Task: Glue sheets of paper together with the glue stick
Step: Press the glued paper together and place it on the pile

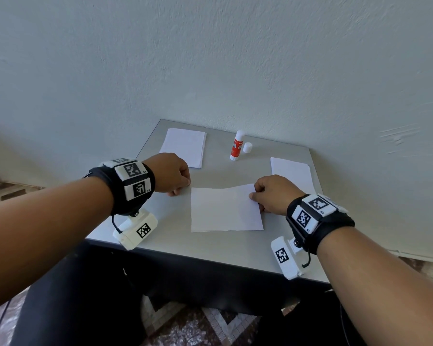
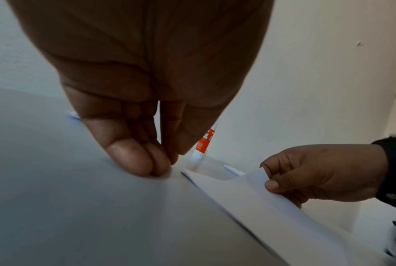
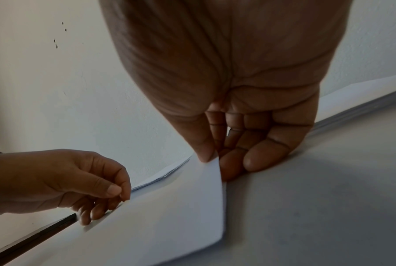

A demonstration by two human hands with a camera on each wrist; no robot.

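A white sheet lies in the middle of the grey table. My right hand pinches its far right corner between thumb and fingers and holds that corner slightly raised, so the far edge curves; the right wrist view shows the pinch. My left hand has curled fingers at the far left corner, thumb and forefinger closed on the corner's tip. Behind the sheet the uncapped glue stick stands upright, white with a red label, and its cap stands beside it.
A stack of white paper lies at the far left of the table, just beyond my left hand. Another stack lies at the right edge behind my right hand. A pale wall rises directly behind the table; patterned floor shows below.
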